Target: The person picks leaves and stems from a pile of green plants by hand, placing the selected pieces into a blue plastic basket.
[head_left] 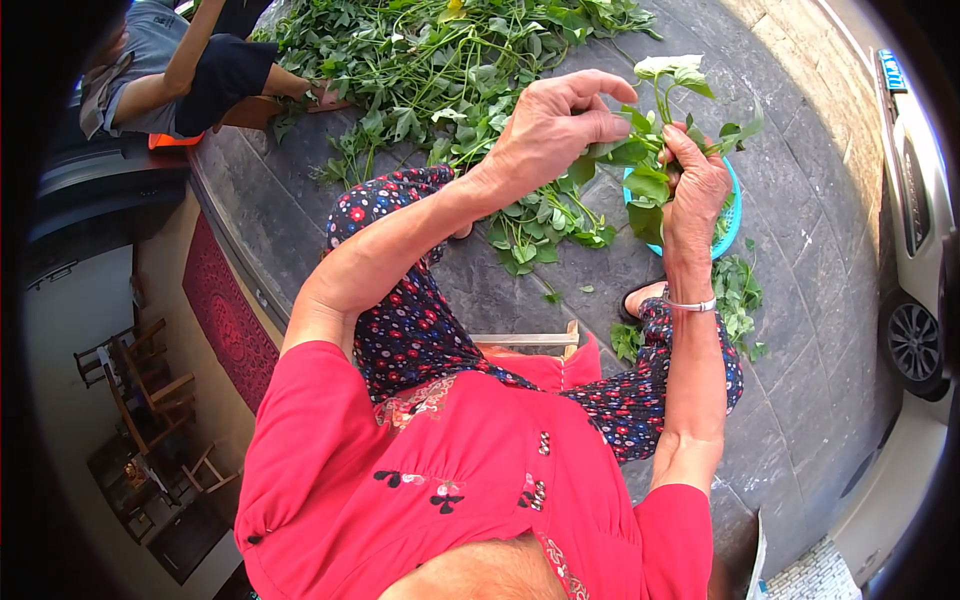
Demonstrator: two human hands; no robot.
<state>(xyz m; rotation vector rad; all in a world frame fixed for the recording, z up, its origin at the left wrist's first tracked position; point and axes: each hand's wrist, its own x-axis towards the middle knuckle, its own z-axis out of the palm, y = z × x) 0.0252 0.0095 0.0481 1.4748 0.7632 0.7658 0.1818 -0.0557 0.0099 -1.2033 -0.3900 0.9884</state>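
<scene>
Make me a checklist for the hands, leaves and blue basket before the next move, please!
1. Right hand has a grip on the sprig: ok, fingers are closed round its stems.
2. Left hand is near the sprig: ok, thumb and finger are right by the leaves.
3. Left hand is pinching a leaf: cannot tell, the contact isn't clear.
4. Basket is fully in sight: not ok, the right hand and sprig hide much of it.
5. Basket has room: cannot tell, most of its inside is hidden.
6. More leaves are out: ok, a big pile lies on the ground.
</scene>
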